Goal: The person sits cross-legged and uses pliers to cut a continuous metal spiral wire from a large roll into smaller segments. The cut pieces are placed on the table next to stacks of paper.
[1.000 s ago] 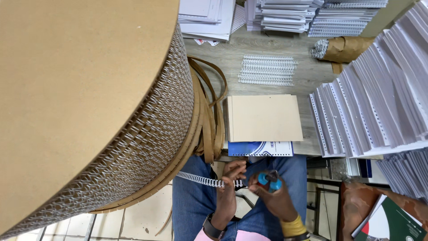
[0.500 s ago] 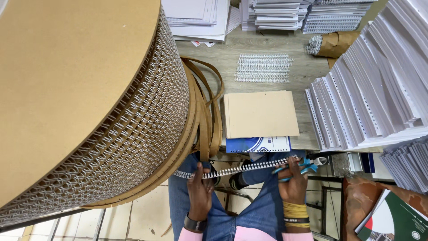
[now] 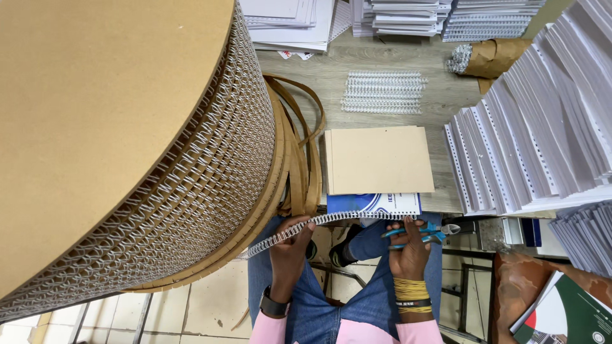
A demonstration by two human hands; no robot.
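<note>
While both hands grip it, wire binding strip (image 3: 331, 223) spans left hand (image 3: 288, 245) to right hand (image 3: 408, 245).

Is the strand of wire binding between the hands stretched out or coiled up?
Stretched out. The wire binding strand runs nearly straight from the big spool, past the left hand, to the right hand, which also holds blue-handled cutters.

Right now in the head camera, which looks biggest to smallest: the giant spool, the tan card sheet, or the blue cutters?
1. Giant spool, though it sits nearest the camera.
2. Tan card sheet.
3. Blue cutters, in the right hand.
</note>
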